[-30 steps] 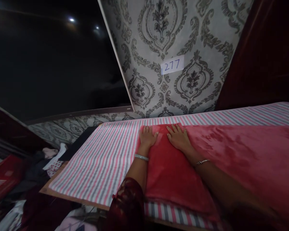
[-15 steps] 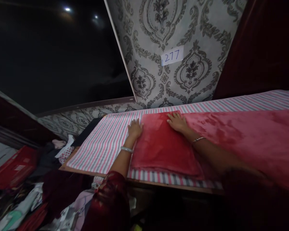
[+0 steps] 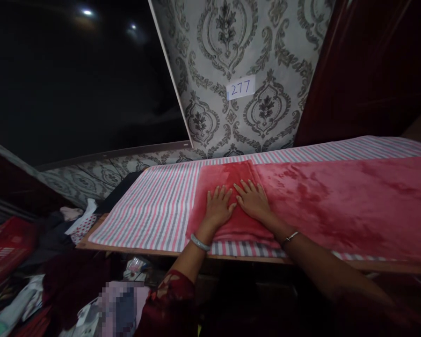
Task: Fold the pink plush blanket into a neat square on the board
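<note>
Left hand (image 3: 218,207) and right hand (image 3: 254,201) flat on folded, fuzzy red cloth (image 3: 239,226)
Pink-and-grey striped cloth (image 3: 149,206) spreads left; the brown wooden counter (image 3: 84,244) edge is near.

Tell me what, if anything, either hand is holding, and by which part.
Nothing is held: the left hand and the right hand lie open, palms down, on the folded part of the red cloth.

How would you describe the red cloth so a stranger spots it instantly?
Below the patterned wall, find the striped sheet. On it lies the red cloth, under the left hand and right hand. Unlike the sheet, it has no stripes, just blotchy red shading.
</note>
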The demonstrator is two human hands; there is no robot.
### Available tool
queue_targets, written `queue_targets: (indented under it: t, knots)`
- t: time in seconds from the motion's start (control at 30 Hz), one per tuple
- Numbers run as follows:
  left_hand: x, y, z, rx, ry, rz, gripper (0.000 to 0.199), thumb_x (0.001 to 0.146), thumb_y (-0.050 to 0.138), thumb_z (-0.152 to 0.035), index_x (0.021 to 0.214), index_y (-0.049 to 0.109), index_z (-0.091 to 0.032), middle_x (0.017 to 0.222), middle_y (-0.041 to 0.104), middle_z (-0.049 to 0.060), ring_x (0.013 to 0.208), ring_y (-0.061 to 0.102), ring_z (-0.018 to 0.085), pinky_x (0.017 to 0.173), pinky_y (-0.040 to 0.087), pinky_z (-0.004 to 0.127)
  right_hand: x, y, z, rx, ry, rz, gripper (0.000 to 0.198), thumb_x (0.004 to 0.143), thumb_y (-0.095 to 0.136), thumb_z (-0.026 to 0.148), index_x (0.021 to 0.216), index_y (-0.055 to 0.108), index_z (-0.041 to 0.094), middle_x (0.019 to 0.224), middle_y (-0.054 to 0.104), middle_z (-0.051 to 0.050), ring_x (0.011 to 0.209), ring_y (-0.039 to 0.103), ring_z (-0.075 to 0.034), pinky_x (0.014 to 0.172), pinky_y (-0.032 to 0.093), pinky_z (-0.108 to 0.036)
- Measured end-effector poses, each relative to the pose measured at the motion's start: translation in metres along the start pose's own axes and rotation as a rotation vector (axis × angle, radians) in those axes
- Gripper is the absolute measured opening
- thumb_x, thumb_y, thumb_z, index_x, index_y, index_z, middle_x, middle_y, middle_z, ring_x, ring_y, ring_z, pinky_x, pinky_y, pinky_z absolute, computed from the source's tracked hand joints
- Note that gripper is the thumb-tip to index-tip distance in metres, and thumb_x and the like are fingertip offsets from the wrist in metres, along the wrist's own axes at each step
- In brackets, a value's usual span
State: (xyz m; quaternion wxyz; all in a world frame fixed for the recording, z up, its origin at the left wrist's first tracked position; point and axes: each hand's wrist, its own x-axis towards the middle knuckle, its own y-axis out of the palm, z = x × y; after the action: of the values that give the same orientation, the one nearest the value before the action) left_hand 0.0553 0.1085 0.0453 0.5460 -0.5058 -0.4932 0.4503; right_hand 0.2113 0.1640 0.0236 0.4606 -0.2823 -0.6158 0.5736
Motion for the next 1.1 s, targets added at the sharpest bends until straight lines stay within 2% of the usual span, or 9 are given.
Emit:
queue_targets:
  t: [0.13, 0.23, 0.4, 0.5, 0.6, 0.7, 0.8, 0.97, 1.1]
  knots:
    - [-0.014, -0.01, 0.026, 0.043, -0.153, 0.084, 0.068, 0.103, 0.034, -0.055, 0.162, 0.026, -0.021, 0.17, 0.017, 0.011, 0.157, 0.012, 0.032, 0.124, 0.015, 0.062, 0.001, -0.003, 0.001, -0.001, -0.002, 0.001, 0.055, 0.103, 0.035, 0.036, 0.156, 0.042, 0.026, 0.163, 0.035, -0.009, 0.15, 0.031, -0.032, 0.12, 0.022, -0.055]
    - [-0.033, -0.013, 0.051, 0.014, -0.275, 0.156, 0.067, 0.104, 0.03, -0.051, 0.164, 0.019, -0.023, 0.171, 0.009, 0.009, 0.157, 0.012, 0.032, 0.123, 0.02, 0.061, -0.001, -0.003, 0.002, -0.003, -0.001, 0.001, 0.055, 0.103, 0.035, 0.036, 0.157, 0.042, 0.026, 0.163, 0.036, -0.009, 0.15, 0.032, -0.033, 0.12, 0.023, -0.055]
    - [-0.06, -0.023, 0.077, -0.052, -0.365, 0.14, 0.059, 0.106, 0.03, -0.042, 0.161, 0.026, -0.021, 0.168, 0.026, 0.011, 0.155, 0.021, 0.03, 0.122, 0.027, 0.056, 0.003, -0.01, 0.0, 0.046, 0.002, 0.047, 0.056, 0.104, 0.032, 0.038, 0.157, 0.041, 0.025, 0.164, 0.032, -0.009, 0.151, 0.028, -0.033, 0.121, 0.021, -0.056]
    - [-0.06, -0.035, 0.066, -0.044, -0.392, 0.068, 0.057, 0.106, 0.033, -0.039, 0.157, 0.035, -0.016, 0.165, 0.031, 0.017, 0.153, 0.027, 0.031, 0.121, 0.029, 0.053, 0.004, -0.022, -0.002, 0.114, 0.021, 0.158, 0.058, 0.104, 0.031, 0.041, 0.159, 0.037, 0.023, 0.165, 0.03, -0.01, 0.153, 0.026, -0.031, 0.122, 0.023, -0.053]
    - [-0.054, -0.04, 0.03, -0.027, -0.265, -0.013, 0.055, 0.105, 0.035, -0.036, 0.155, 0.038, -0.016, 0.165, 0.032, 0.016, 0.154, 0.025, 0.029, 0.124, 0.022, 0.052, -0.009, -0.029, -0.001, 0.139, 0.039, 0.161, 0.061, 0.103, 0.03, 0.043, 0.16, 0.034, 0.021, 0.165, 0.031, -0.014, 0.152, 0.027, -0.031, 0.121, 0.025, -0.053]
    - [-0.05, -0.028, -0.013, -0.05, -0.061, -0.017, 0.058, 0.104, 0.037, -0.039, 0.157, 0.036, -0.018, 0.166, 0.031, 0.013, 0.155, 0.024, 0.028, 0.125, 0.02, 0.052, -0.037, -0.025, 0.003, 0.105, 0.002, 0.105, 0.061, 0.102, 0.034, 0.041, 0.16, 0.035, 0.022, 0.165, 0.03, -0.013, 0.153, 0.026, -0.032, 0.121, 0.023, -0.055]
    - [-0.051, -0.008, -0.041, -0.07, -0.015, 0.024, 0.059, 0.103, 0.036, -0.045, 0.159, 0.036, -0.025, 0.169, 0.025, 0.009, 0.156, 0.018, 0.031, 0.124, 0.018, 0.06, -0.061, -0.014, 0.004, 0.057, -0.029, 0.108, 0.06, 0.101, 0.035, 0.037, 0.158, 0.039, 0.02, 0.166, 0.027, -0.012, 0.153, 0.024, -0.031, 0.122, 0.022, -0.054]
    - [-0.063, 0.002, -0.041, -0.044, -0.059, 0.009, 0.058, 0.104, 0.034, -0.05, 0.158, 0.036, -0.031, 0.169, 0.023, 0.007, 0.156, 0.017, 0.032, 0.124, 0.017, 0.061, -0.068, -0.012, 0.005, 0.065, -0.028, 0.107, 0.06, 0.102, 0.035, 0.036, 0.159, 0.037, 0.019, 0.167, 0.023, -0.011, 0.155, 0.02, -0.03, 0.124, 0.019, -0.053]
    - [-0.084, -0.011, -0.018, 0.02, -0.153, 0.022, 0.063, 0.102, 0.04, -0.052, 0.158, 0.039, -0.022, 0.165, 0.031, 0.015, 0.154, 0.025, 0.033, 0.124, 0.02, 0.057, -0.067, -0.014, 0.007, 0.091, -0.015, 0.096, 0.06, 0.101, 0.037, 0.036, 0.159, 0.038, 0.019, 0.167, 0.024, -0.011, 0.155, 0.021, -0.031, 0.124, 0.019, -0.054]
